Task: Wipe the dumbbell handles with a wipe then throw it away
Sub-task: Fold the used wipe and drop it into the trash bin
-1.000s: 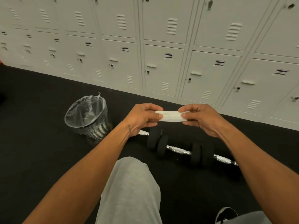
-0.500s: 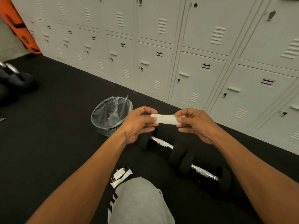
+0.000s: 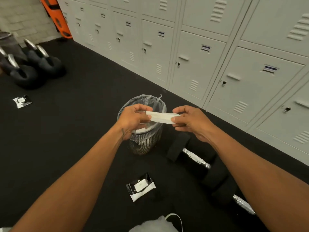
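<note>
A folded white wipe is stretched between both hands above the mesh bin. My left hand pinches its left end and my right hand pinches its right end. Under them stands a black wire-mesh trash bin lined with a clear bag, something white lying inside it. A dumbbell with black weights and a chrome knurled handle lies on the black floor to the right of the bin, partly hidden by my right forearm.
A black-and-white wipes packet lies on the floor near me; another packet lies at the far left. Several kettlebells stand at the back left. Grey lockers line the wall behind the bin. An orange object leans against the lockers.
My view has swung left and my hands, still holding the wipe, now hang over the bin instead of the dumbbell. The kettlebells and wipes packets have come into view.
</note>
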The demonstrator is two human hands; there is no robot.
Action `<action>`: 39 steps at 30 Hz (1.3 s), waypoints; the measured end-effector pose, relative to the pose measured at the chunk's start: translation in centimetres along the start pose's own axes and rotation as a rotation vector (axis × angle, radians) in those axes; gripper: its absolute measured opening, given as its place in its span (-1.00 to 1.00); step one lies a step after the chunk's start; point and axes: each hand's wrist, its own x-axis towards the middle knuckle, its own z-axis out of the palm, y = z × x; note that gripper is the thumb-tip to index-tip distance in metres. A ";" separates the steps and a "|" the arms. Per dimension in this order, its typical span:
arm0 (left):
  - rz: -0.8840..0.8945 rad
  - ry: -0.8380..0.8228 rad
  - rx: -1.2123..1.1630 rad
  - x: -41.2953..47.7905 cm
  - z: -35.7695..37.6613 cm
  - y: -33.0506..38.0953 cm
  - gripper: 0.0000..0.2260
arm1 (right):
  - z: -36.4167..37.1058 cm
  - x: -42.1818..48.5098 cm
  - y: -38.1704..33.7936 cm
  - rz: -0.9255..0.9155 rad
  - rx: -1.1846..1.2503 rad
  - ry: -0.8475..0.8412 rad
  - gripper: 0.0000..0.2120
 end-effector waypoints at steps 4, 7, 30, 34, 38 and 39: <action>-0.005 0.059 0.008 3.6 -2.5 -0.8 -0.80 | 2.7 4.1 0.5 0.009 -0.004 -0.012 -0.75; -0.010 0.090 -0.003 5.7 -3.9 -1.8 -0.80 | 4.0 6.5 0.9 0.008 -0.019 -0.019 -0.78; -0.084 0.256 0.100 12.1 -6.8 -4.8 -0.84 | 6.3 17.1 1.6 0.056 -0.112 0.034 -0.85; -0.061 0.266 0.093 12.7 -7.0 -4.6 -0.85 | 6.6 18.0 1.4 0.050 -0.112 0.041 -0.86; -0.073 0.266 0.107 13.4 -7.2 -4.7 -0.85 | 6.8 18.6 1.1 0.044 -0.118 0.047 -0.88; -0.076 0.266 0.109 13.6 -7.3 -4.9 -0.84 | 6.8 18.8 1.1 0.045 -0.123 0.048 -0.88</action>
